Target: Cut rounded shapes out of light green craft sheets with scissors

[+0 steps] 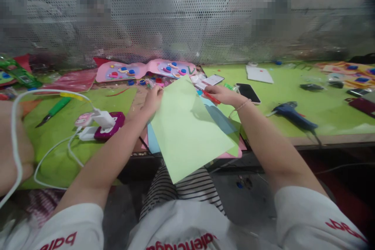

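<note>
A light green sheet of paper (187, 129) slants down toward my lap, its lower corner hanging past the table edge. My left hand (153, 99) pinches its upper left edge. To the right of the sheet, my right hand (222, 95) is closed around a slim red tool (211, 97); its working end is hidden, so I cannot tell its kind. Beneath the sheet lie blue paper (218, 115) and more green and pink paper. A black-screened phone (248, 93) rests just beyond my right wrist.
A blue glue gun (295, 116) lies at right. At left are a green-handled cutter (54, 111), a purple power strip (113, 126) with white cables, and another person's arm (14, 144). Decorated pink pieces (146, 71) lie at the back before a perforated metal screen (175, 15).
</note>
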Action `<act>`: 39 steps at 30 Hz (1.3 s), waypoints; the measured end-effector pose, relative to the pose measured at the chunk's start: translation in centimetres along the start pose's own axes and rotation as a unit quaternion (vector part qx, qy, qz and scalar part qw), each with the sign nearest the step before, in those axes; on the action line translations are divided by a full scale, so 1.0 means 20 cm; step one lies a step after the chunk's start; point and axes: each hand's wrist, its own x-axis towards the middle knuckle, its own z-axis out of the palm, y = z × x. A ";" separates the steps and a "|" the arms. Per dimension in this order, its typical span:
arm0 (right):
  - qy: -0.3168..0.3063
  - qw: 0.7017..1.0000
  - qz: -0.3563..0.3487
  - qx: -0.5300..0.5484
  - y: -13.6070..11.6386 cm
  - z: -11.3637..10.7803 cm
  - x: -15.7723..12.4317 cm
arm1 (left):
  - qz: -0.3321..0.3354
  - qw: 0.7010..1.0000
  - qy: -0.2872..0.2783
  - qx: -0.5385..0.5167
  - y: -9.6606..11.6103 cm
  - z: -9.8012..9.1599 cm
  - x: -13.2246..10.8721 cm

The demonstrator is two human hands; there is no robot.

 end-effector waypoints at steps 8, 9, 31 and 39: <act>-0.010 0.999 0.009 0.043 -0.01 0.01 0.00 | 0.011 1.000 -0.003 0.009 -0.02 0.00 0.01; -0.009 0.999 0.013 0.045 -0.02 0.01 0.00 | 0.011 1.000 -0.003 0.009 -0.02 0.00 0.01; 0.000 1.000 0.020 -0.024 -0.08 -0.02 -0.02 | 0.026 0.997 -0.037 0.061 0.00 0.00 0.01; -0.017 0.999 0.035 -0.033 -0.08 -0.03 -0.02 | 0.020 0.997 -0.035 0.073 0.01 0.00 0.01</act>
